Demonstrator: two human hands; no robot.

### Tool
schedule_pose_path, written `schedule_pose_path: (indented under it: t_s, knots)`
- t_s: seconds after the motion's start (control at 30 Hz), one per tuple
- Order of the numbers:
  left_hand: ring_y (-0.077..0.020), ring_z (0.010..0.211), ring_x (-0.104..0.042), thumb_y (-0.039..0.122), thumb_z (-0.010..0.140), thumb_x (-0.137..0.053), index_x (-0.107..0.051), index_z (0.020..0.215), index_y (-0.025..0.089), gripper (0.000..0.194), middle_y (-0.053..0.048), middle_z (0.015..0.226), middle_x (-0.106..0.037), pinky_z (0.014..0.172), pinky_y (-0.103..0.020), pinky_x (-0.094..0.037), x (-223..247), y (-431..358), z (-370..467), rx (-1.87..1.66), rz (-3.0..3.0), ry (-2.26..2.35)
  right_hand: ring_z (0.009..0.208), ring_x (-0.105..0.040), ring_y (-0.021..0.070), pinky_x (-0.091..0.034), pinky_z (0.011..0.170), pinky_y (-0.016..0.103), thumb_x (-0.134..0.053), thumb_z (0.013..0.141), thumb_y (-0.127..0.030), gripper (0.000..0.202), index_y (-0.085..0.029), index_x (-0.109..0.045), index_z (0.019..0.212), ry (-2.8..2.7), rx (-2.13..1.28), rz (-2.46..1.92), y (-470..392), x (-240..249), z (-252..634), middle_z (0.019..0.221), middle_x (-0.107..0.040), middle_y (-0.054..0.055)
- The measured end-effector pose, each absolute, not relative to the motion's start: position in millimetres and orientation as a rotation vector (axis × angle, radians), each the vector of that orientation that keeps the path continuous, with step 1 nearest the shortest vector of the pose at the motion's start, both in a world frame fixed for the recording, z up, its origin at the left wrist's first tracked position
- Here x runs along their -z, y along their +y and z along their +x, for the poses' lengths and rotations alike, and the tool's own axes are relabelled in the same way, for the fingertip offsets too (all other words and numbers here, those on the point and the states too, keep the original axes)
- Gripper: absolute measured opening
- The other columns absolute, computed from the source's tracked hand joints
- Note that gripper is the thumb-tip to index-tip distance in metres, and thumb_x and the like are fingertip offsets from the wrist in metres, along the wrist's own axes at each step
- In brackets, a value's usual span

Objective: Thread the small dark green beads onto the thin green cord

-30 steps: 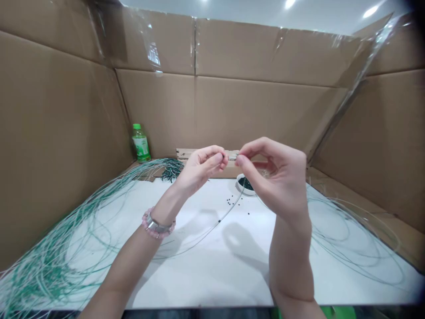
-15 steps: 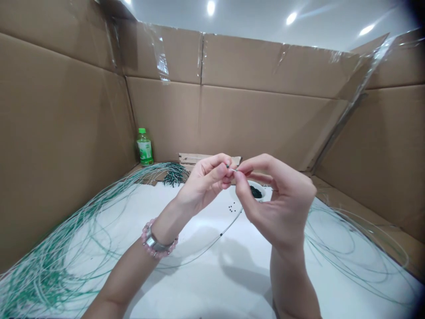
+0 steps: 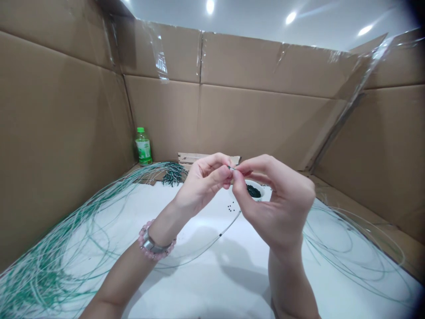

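My left hand [image 3: 206, 182] is closed, thumb and forefinger pinching a tiny dark green piece [image 3: 229, 167]. From the right, my right hand [image 3: 275, 199] pinches the end of a thin pale wire between thumb and forefinger, right against that piece. Whether the wire end passes into the piece is too small to tell. Below my right hand a pale wire [image 3: 231, 225] curves down to the left over the white surface, with a small black piece [image 3: 220, 235] on it. Several tiny black pieces [image 3: 231, 206] lie loose beneath my hands. Behind my right hand, partly hidden, stands a white bowl of small dark pieces [image 3: 254, 191].
A large bundle of green and white wires [image 3: 43, 270] spreads along the left, its dark-tipped ends [image 3: 173, 175] gathered at the back. Loose coils of wire [image 3: 352, 248] lie on the right. A green bottle [image 3: 144, 148] stands in the back left corner. Cardboard walls [image 3: 265, 119] surround the white surface [image 3: 199, 292].
Both hands keep their pinch, with the fingertips barely shifted. More of the dark green piece shows between them now. The whole view has slid slightly.
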State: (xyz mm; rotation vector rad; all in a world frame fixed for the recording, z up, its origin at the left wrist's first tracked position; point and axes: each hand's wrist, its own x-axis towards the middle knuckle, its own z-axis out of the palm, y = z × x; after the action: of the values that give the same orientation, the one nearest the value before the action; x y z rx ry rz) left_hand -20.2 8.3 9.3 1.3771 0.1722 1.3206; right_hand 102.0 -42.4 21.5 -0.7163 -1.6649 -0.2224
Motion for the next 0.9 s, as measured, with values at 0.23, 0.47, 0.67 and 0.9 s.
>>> schedule_pose_path:
  t_s: [0.23,0.47,0.67,0.9]
  knots:
    - [-0.0063,0.06,-0.056,0.038,0.067,-0.079,-0.062,0.07,0.019,0.025,0.001,0.07,-0.057,0.056,-0.017,-0.053,-3.2,10.6,-20.9,-1.406,1.409,0.158,0.067,-0.064,0.0148,-0.06,0.063,0.028,-0.06,0.076,-0.008,0.018,-0.026,-0.058,0.076,-1.664,0.274,-0.735,-42.1,-20.7,102.1,0.072,-0.067,-0.001]
    - [-0.0087,0.068,-0.062,0.032,0.073,-0.074,-0.064,0.075,0.021,0.015,0.001,0.076,-0.062,0.064,-0.021,-0.059,0.5,8.9,-19.9,-1.54,1.47,0.146,0.065,-0.062,0.0138,-0.061,0.062,0.029,-0.063,0.076,-0.01,0.015,-0.025,-0.06,0.075,-1.631,0.074,-0.711,-40.0,-20.7,102.4,0.072,-0.066,-0.001]
    - [-0.0085,0.066,-0.063,0.035,0.07,-0.077,-0.065,0.072,0.021,0.018,0.002,0.073,-0.064,0.061,-0.019,-0.059,-1.7,10.1,-20.8,-1.631,1.463,0.206,0.065,-0.061,0.0128,-0.06,0.062,0.028,-0.063,0.078,-0.011,0.014,-0.024,-0.062,0.075,-1.633,0.033,-0.705,-38.7,-20.1,103.9,0.072,-0.067,-0.002]
    - [-0.0041,0.068,-0.067,0.018,0.075,-0.073,-0.069,0.08,0.022,0.008,0.004,0.076,-0.069,0.065,-0.011,-0.057,0.1,13.9,-22.1,-1.752,1.477,0.084,0.068,-0.064,0.0107,-0.059,0.061,0.023,-0.066,0.077,-0.009,0.013,-0.022,-0.067,0.079,-1.567,-0.058,-0.611,-34.6,-17.2,102.1,0.077,-0.069,-0.002]
